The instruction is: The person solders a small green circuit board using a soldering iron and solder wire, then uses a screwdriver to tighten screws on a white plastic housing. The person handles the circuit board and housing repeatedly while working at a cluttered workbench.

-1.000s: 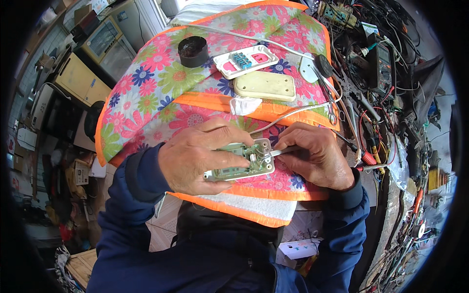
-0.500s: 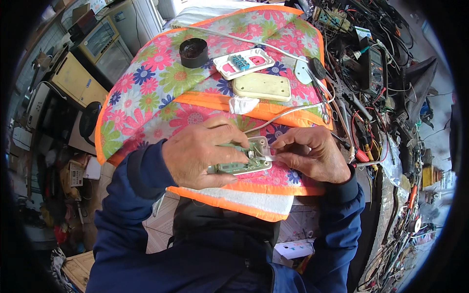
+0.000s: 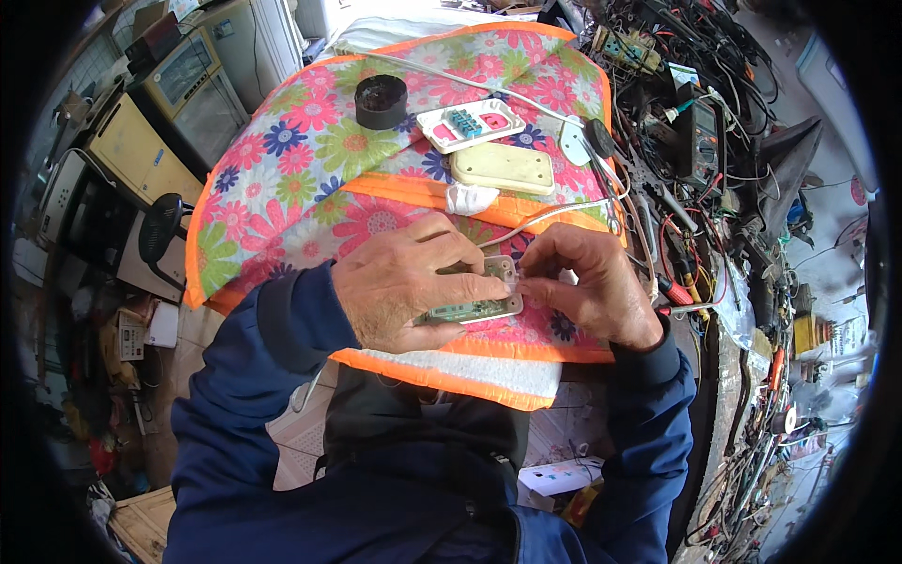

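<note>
Fingers spread, the left hand [image 3: 399,282] steadies an uncovered casing [image 3: 505,267], circuit board [image 3: 456,311] exposed, cream shell [image 3: 503,168] lying apart, while the right hand's [image 3: 601,287] fingers pinch something pale [image 3: 516,280].

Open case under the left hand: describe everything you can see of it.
The case is pale, shallow and plastic-looking, its open side up, with a green board inside and round holes at its right corners. Its length runs left to right, over the flowered cloth. The left hand holds it, fingers across the top, thumb by the near edge, hiding much of it. The right hand is at its right end; contact is unclear.
</note>
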`<action>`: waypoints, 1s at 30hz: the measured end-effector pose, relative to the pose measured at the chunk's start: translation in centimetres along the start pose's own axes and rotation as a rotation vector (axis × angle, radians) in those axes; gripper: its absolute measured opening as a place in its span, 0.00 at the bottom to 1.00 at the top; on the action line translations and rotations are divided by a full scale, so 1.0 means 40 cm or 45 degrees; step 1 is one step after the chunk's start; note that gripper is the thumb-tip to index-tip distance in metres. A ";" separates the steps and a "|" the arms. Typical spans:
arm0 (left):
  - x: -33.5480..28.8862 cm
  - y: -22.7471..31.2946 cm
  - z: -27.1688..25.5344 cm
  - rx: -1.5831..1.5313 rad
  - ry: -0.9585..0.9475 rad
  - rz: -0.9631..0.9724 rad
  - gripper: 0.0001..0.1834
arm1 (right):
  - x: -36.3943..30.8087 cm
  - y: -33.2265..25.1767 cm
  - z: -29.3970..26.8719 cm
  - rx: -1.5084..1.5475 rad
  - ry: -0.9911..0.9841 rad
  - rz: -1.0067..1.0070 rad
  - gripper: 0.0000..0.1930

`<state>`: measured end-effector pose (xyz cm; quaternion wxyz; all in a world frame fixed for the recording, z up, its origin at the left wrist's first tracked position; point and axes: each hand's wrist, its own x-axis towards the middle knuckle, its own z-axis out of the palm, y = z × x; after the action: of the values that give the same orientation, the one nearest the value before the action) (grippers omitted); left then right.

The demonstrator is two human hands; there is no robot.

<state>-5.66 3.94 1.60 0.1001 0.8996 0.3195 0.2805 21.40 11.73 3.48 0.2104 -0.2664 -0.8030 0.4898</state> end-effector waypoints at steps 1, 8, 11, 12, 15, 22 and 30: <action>-0.001 0.000 0.001 -0.007 -0.001 -0.003 0.36 | 0.001 0.000 -0.001 0.023 -0.014 0.010 0.09; -0.008 -0.008 0.000 0.016 -0.023 0.044 0.33 | 0.006 0.001 -0.019 -0.079 -0.053 0.073 0.12; -0.007 -0.004 -0.001 0.009 -0.030 0.048 0.30 | 0.020 -0.020 -0.019 -0.380 -0.109 -0.042 0.15; -0.007 -0.003 -0.002 0.011 -0.031 0.049 0.30 | 0.026 -0.021 -0.016 -0.383 -0.113 -0.056 0.15; -0.007 -0.004 -0.003 0.009 -0.028 0.057 0.28 | 0.034 -0.022 -0.009 -0.402 -0.103 -0.075 0.17; -0.007 -0.002 -0.004 -0.008 -0.026 0.054 0.28 | 0.029 -0.028 0.019 -0.491 0.007 -0.055 0.14; -0.005 -0.001 -0.004 -0.021 -0.040 0.035 0.29 | 0.017 -0.026 0.018 -0.629 0.047 -0.145 0.08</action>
<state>-5.89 3.85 1.64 0.1086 0.9073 0.3032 0.2704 20.21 11.28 4.14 0.1809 -0.2731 -0.9080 0.2611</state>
